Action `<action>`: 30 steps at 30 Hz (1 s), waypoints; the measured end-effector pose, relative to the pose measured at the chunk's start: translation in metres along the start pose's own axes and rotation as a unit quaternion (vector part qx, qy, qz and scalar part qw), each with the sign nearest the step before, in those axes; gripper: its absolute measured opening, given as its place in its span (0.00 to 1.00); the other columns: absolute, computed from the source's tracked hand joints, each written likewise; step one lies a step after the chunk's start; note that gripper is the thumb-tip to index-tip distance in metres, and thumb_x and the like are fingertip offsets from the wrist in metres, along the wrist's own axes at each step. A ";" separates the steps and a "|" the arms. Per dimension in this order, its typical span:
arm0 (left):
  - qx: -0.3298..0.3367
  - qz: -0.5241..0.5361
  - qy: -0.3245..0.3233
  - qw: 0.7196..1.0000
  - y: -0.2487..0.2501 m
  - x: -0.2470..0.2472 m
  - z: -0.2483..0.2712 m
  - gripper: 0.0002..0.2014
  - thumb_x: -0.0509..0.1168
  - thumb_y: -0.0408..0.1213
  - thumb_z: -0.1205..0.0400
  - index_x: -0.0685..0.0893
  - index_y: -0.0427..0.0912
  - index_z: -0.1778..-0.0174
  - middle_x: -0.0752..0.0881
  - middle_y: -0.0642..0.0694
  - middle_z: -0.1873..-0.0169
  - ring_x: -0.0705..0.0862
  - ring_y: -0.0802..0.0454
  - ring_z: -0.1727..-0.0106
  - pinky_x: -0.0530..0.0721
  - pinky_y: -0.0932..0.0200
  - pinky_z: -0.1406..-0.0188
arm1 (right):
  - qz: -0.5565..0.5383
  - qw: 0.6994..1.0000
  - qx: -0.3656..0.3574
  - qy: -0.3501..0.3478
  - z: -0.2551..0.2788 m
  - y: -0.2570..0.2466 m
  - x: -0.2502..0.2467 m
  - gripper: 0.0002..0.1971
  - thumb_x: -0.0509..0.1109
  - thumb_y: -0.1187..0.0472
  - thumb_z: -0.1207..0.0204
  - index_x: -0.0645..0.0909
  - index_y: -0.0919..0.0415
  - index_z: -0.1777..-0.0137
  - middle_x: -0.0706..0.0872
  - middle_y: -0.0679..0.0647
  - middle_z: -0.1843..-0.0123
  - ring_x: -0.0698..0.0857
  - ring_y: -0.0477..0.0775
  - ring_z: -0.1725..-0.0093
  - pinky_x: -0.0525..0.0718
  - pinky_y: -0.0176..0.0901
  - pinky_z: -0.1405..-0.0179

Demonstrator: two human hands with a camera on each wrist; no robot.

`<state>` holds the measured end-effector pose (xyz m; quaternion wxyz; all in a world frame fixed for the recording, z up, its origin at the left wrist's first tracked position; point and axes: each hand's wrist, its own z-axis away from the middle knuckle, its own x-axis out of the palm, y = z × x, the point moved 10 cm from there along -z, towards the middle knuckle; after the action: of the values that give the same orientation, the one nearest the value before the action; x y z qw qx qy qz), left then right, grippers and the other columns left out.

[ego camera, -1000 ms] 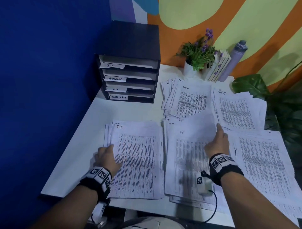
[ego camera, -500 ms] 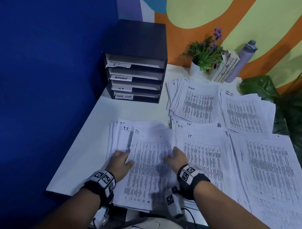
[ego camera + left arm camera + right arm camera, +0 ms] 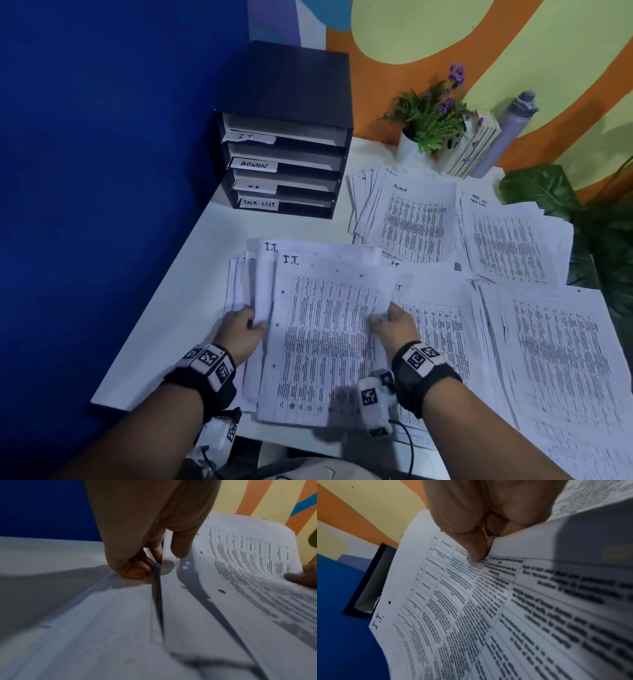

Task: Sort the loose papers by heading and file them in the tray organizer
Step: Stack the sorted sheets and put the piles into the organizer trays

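A stack of printed sheets headed "I.T." (image 3: 325,335) lies at the front left of the white table (image 3: 191,294). My left hand (image 3: 245,325) grips the stack's left edge, thumb on top (image 3: 180,547). My right hand (image 3: 387,317) pinches the right edge of the top I.T. sheets (image 3: 453,601), which bow upward. A second pile headed "IT" (image 3: 442,329) lies just right of them. The dark tray organizer (image 3: 287,144) stands at the back left, with slots labelled IT (image 3: 248,136), ADMIN, H.R and TASK LIST.
An ADMIN pile (image 3: 411,219) and a TASK LIST pile (image 3: 507,246) lie at the back right, and more sheets (image 3: 565,359) spread along the right. A potted plant (image 3: 428,120), small books and a grey bottle (image 3: 507,133) stand by the back wall. A blue wall bounds the left.
My right hand came from the middle pile over to the left I.T. stack. Both hands now hold that stack by its side edges, and its top sheets have lifted.
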<state>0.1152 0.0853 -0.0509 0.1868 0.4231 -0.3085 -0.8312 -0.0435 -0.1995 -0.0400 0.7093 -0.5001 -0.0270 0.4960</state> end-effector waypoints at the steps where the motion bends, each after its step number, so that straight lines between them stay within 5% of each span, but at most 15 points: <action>1: -0.003 0.025 -0.005 1.000 0.001 0.001 0.002 0.09 0.62 0.40 0.14 0.80 0.38 0.43 0.83 0.47 0.48 0.82 0.49 0.50 0.81 0.52 0.42 | -0.017 1.000 0.005 -0.009 0.001 0.001 0.003 0.04 0.70 0.69 0.22 0.77 0.67 0.55 0.78 0.58 0.63 0.80 0.55 0.63 0.86 0.56 0.54; 4: -0.004 0.068 0.010 0.998 0.000 -0.002 0.002 0.16 0.62 0.38 0.14 0.78 0.40 0.31 0.83 0.47 0.39 0.81 0.48 0.38 0.79 0.56 0.37 | -0.045 0.999 0.005 -0.009 0.002 0.002 0.008 0.07 0.72 0.67 0.24 0.78 0.71 0.54 0.80 0.62 0.61 0.81 0.58 0.61 0.86 0.56 0.50; 6: 0.025 0.062 0.048 0.997 0.008 -0.012 0.006 0.06 0.66 0.35 0.16 0.83 0.38 0.56 0.82 0.48 0.63 0.81 0.49 0.60 0.76 0.62 0.63 | -0.037 0.999 -0.016 0.010 -0.001 -0.001 0.004 0.08 0.72 0.65 0.23 0.79 0.71 0.56 0.80 0.66 0.63 0.82 0.62 0.61 0.84 0.51 0.54; 8: 0.037 0.063 0.097 0.993 0.006 -0.023 0.004 0.15 0.69 0.33 0.19 0.77 0.36 0.71 0.74 0.47 0.74 0.74 0.47 0.70 0.66 0.61 0.73 | -0.027 0.999 -0.026 0.028 -0.003 -0.002 -0.001 0.08 0.70 0.65 0.22 0.79 0.70 0.58 0.80 0.65 0.65 0.81 0.61 0.63 0.81 0.47 0.58; 14: -0.003 0.113 0.127 0.985 -0.017 -0.035 -0.002 0.18 0.72 0.36 0.20 0.70 0.36 0.68 0.69 0.43 0.73 0.67 0.50 0.70 0.64 0.57 0.69 | -0.085 0.995 -0.031 0.041 -0.009 0.001 -0.010 0.06 0.68 0.68 0.20 0.81 0.73 0.53 0.81 0.60 0.63 0.78 0.53 0.62 0.77 0.46 0.58; 18: -0.004 0.199 0.084 0.976 -0.016 -0.024 -0.004 0.13 0.77 0.35 0.24 0.81 0.30 0.59 0.86 0.36 0.68 0.82 0.47 0.67 0.82 0.53 0.61 | -0.113 0.993 -0.030 0.007 -0.010 -0.002 -0.002 0.10 0.68 0.61 0.19 0.81 0.71 0.52 0.80 0.58 0.65 0.78 0.56 0.61 0.79 0.52 0.57; 21: 0.008 0.223 0.069 0.972 0.000 -0.017 0.000 0.04 0.75 0.36 0.23 0.86 0.42 0.59 0.91 0.49 0.65 0.88 0.50 0.61 0.85 0.54 0.56 | -0.094 0.995 -0.036 0.017 -0.008 -0.007 -0.004 0.13 0.70 0.58 0.20 0.83 0.70 0.48 0.84 0.65 0.63 0.83 0.64 0.60 0.83 0.54 0.50; 23: 0.021 0.193 0.091 0.977 0.010 -0.022 0.003 0.12 0.70 0.37 0.18 0.80 0.46 0.68 0.82 0.54 0.74 0.80 0.53 0.68 0.76 0.60 0.65 | -0.080 0.994 -0.052 0.046 -0.008 -0.012 -0.014 0.16 0.69 0.59 0.20 0.79 0.75 0.48 0.83 0.73 0.58 0.83 0.65 0.60 0.84 0.57 0.49; 24: 0.019 0.174 0.104 0.979 0.012 -0.027 0.004 0.15 0.67 0.38 0.16 0.77 0.47 0.70 0.78 0.54 0.75 0.77 0.53 0.69 0.71 0.61 0.68 | -0.083 0.994 -0.052 0.055 -0.008 -0.013 -0.020 0.15 0.69 0.60 0.20 0.78 0.76 0.47 0.84 0.71 0.58 0.83 0.63 0.58 0.83 0.55 0.50; 25: 0.016 0.162 0.116 0.980 0.013 -0.031 0.003 0.14 0.66 0.38 0.16 0.78 0.47 0.68 0.79 0.54 0.73 0.78 0.52 0.68 0.71 0.62 0.69 | -0.097 0.992 -0.047 0.063 -0.010 -0.011 -0.026 0.15 0.69 0.62 0.20 0.77 0.76 0.45 0.70 0.53 0.61 0.68 0.52 0.57 0.81 0.54 0.47; 26: 0.010 0.157 0.122 0.980 0.011 -0.034 0.001 0.10 0.66 0.38 0.15 0.82 0.45 0.64 0.83 0.52 0.70 0.81 0.50 0.64 0.73 0.63 0.67 | -0.107 0.991 -0.040 0.074 -0.011 -0.009 -0.034 0.14 0.69 0.64 0.20 0.76 0.76 0.42 0.64 0.54 0.40 0.76 0.69 0.35 0.79 0.55 0.44; 27: 0.002 0.161 0.126 0.979 0.007 -0.037 -0.001 0.08 0.66 0.39 0.16 0.84 0.42 0.60 0.86 0.50 0.66 0.84 0.47 0.60 0.76 0.62 0.64 | -0.122 0.988 -0.036 0.083 -0.012 -0.007 -0.041 0.13 0.68 0.66 0.20 0.76 0.76 0.42 0.64 0.47 0.52 0.75 0.57 0.58 0.78 0.55 0.41; 28: -0.009 0.165 0.132 0.977 0.004 -0.039 -0.003 0.07 0.67 0.39 0.16 0.86 0.40 0.57 0.88 0.47 0.63 0.86 0.44 0.56 0.79 0.60 0.60 | -0.128 0.987 -0.035 0.085 -0.012 -0.007 -0.048 0.08 0.68 0.68 0.20 0.79 0.73 0.44 0.71 0.65 0.37 0.69 0.65 0.32 0.79 0.55 0.42; 29: -0.015 0.169 0.137 0.976 0.000 -0.041 -0.006 0.08 0.68 0.39 0.17 0.86 0.38 0.56 0.89 0.44 0.61 0.87 0.42 0.55 0.83 0.56 0.56 | -0.131 0.987 -0.038 0.082 -0.009 -0.009 -0.052 0.04 0.67 0.69 0.19 0.83 0.67 0.49 0.87 0.63 0.53 0.85 0.64 0.47 0.80 0.53 0.45; 30: -0.022 0.173 0.142 0.974 -0.002 -0.041 -0.008 0.09 0.70 0.40 0.18 0.86 0.37 0.56 0.90 0.41 0.60 0.88 0.40 0.55 0.84 0.51 0.53 | -0.128 0.988 -0.043 0.077 -0.008 -0.010 -0.056 0.05 0.67 0.69 0.19 0.83 0.62 0.53 0.87 0.59 0.56 0.85 0.62 0.51 0.81 0.50 0.49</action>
<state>0.1453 0.1077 -0.0319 0.3789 0.4726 -0.3295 -0.7243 -0.0606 -0.2454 -0.0106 0.7450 -0.5592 -0.0571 0.3593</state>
